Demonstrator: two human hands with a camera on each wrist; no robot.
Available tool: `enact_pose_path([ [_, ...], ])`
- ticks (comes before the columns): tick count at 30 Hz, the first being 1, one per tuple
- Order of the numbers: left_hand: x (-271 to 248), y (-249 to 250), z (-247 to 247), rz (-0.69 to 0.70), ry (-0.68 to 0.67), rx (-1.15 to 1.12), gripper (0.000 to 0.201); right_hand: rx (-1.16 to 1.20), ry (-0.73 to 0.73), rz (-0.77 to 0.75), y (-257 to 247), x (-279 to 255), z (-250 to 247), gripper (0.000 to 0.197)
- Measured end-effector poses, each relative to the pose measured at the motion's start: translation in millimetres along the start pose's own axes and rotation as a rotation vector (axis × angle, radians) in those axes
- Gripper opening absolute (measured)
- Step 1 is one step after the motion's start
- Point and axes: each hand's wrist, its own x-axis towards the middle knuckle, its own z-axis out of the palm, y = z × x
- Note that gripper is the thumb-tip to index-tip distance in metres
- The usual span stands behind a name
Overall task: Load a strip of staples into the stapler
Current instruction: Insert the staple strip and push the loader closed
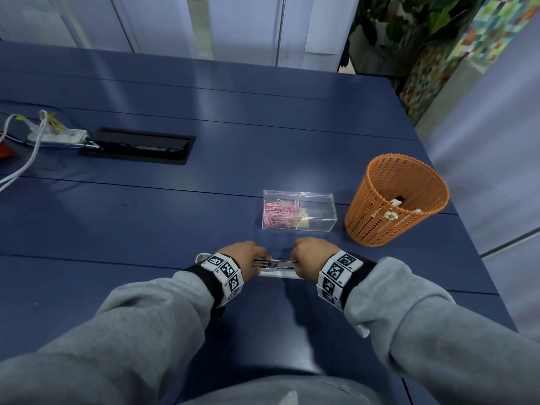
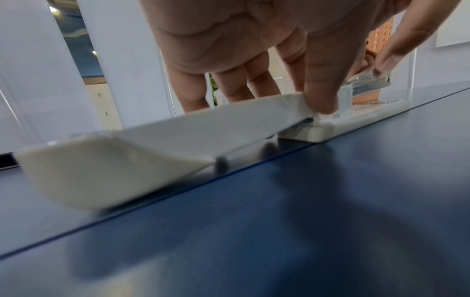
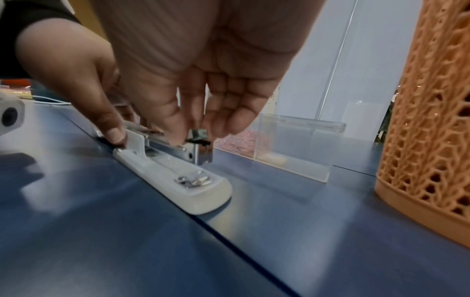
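Observation:
A white stapler [image 1: 276, 270] lies open on the blue table, its cover [image 2: 152, 144] folded back to the left and its base [image 3: 193, 193] flat. My left hand [image 1: 258, 258] grips the rear of the metal magazine [image 3: 165, 149] near the hinge, thumb tip [image 3: 115, 137] against the white post. My right hand [image 3: 193, 136] pinches a short grey strip of staples [image 3: 198, 133] at the magazine's front end. How far the strip sits in the channel is hidden by the fingers.
A clear two-part box [image 1: 317, 213] with pink paper clips stands just beyond the hands. An orange mesh basket [image 1: 394, 200] is at the right, close to the table's right edge. Far left lie a power strip [image 1: 58, 135], white cables and a black cable hatch [image 1: 140, 146].

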Motion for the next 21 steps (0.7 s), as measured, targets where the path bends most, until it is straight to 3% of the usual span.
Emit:
enact_pose_path([
  [7,-3.0,-14.1,-2.3,-0.035,0.0,-0.034,0.039,0.176,-0.023,0.016,9.8,-4.7,4.0,0.027],
  [15,-24.2,-58.8,-15.9,-0.228,0.055,-0.005,0.031,0.332,0.006,0.106,14.6,-10.5,16.3,0.029],
  [21,-33.6,-52.7,-37.6,-0.162,0.215,-0.192,0.022,0.472,0.031,0.186,20.2,-11.7,20.8,0.029],
])
